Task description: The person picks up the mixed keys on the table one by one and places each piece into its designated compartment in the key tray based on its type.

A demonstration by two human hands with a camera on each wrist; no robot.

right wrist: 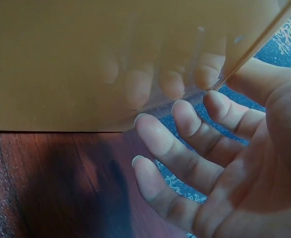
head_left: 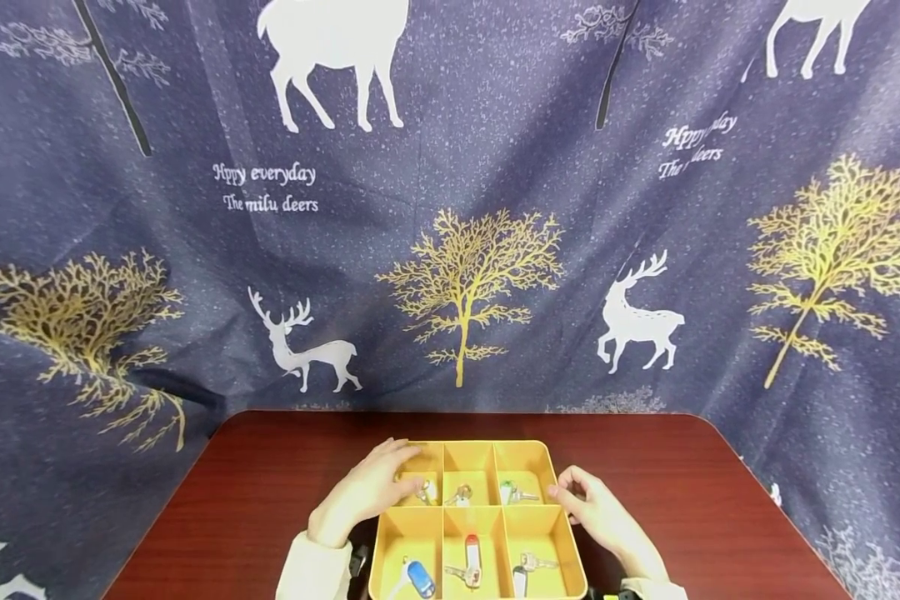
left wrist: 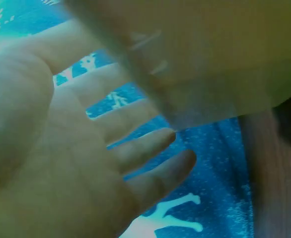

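Observation:
A yellow divided box (head_left: 474,508) sits on the table, with keys on tags in its compartments. My left hand (head_left: 371,483) is at its back left corner, thumb over the back left compartment, fingers fairly straight and spread. My right hand (head_left: 596,510) pinches the right rim near the back right compartment: thumb over the edge, curled fingers along the outer wall. Green-tagged keys (head_left: 517,492) lie back right, blue-tagged keys (head_left: 420,578) front left, red-tagged keys (head_left: 472,560) front middle, dark-tagged keys (head_left: 521,579) front right. More keys (head_left: 461,495) lie back middle, others (head_left: 426,492) back left.
The reddish-brown table (head_left: 285,500) extends on both sides of the box. Behind it hangs a dark blue curtain (head_left: 420,333) printed with deer and trees. Dark wrist gear (head_left: 358,560) shows beside the left sleeve.

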